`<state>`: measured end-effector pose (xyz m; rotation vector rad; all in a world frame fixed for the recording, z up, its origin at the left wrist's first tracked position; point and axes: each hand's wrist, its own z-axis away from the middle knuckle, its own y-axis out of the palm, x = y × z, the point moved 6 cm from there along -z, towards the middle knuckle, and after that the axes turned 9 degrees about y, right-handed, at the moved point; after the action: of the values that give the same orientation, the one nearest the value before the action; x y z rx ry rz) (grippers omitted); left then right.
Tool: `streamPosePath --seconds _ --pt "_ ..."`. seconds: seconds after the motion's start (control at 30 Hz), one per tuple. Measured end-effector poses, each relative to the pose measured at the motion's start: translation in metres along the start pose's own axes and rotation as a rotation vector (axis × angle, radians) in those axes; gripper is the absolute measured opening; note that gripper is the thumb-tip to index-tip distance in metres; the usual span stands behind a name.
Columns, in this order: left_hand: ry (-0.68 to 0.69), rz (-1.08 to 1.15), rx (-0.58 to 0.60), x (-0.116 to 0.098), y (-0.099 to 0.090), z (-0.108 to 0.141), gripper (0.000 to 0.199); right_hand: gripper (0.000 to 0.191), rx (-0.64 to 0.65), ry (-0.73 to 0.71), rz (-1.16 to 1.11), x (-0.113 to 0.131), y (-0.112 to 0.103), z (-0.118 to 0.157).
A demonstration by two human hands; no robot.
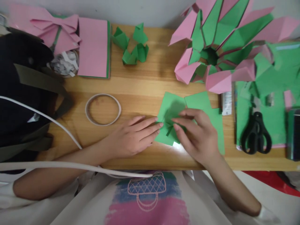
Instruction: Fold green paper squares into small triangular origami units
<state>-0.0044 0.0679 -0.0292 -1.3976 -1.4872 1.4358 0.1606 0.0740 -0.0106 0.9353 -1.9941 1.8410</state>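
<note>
Green paper sheets (199, 101) lie overlapping on the wooden table (138, 87). My left hand (138, 135) rests flat, palm down, its fingers stretched towards the left edge of the sheets, with its fingertips touching the green paper. Above the sheets, my right hand (197, 134) has its thumb and fingers bent and slightly apart, beside a small dark green folded piece (169, 129). Whether those fingertips touch the small piece is hard to tell. A shadow falls on the paper behind them.
A tape roll (103, 109) lies left of my hands. Black scissors (256, 132) are at the right. Behind stand a pink and green paper construction (209, 56), small green folded pieces (140, 33) and a pink paper stack (93, 47). A black bag (21, 84) and white cable occupy the left.
</note>
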Motion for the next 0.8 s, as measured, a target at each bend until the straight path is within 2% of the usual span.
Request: streamPosePath --seconds 0.07,0.17,0.37,0.8 --pt "-0.003 0.002 0.005 0.0 0.0 0.0 0.031 0.021 0.03 -0.131 0.197 0.01 0.003 0.015" --pt "-0.001 -0.002 0.014 0.0 0.0 -0.001 0.032 0.03 0.055 -0.204 0.382 0.016 0.012 0.032" --pt "0.008 -0.019 0.019 0.0 -0.001 -0.003 0.03 0.031 -0.023 -0.197 0.469 0.019 0.022 0.038" --pt "-0.005 -0.034 -0.011 -0.002 -0.002 -0.003 0.032 0.033 -0.138 -0.145 0.613 0.011 0.009 0.043"
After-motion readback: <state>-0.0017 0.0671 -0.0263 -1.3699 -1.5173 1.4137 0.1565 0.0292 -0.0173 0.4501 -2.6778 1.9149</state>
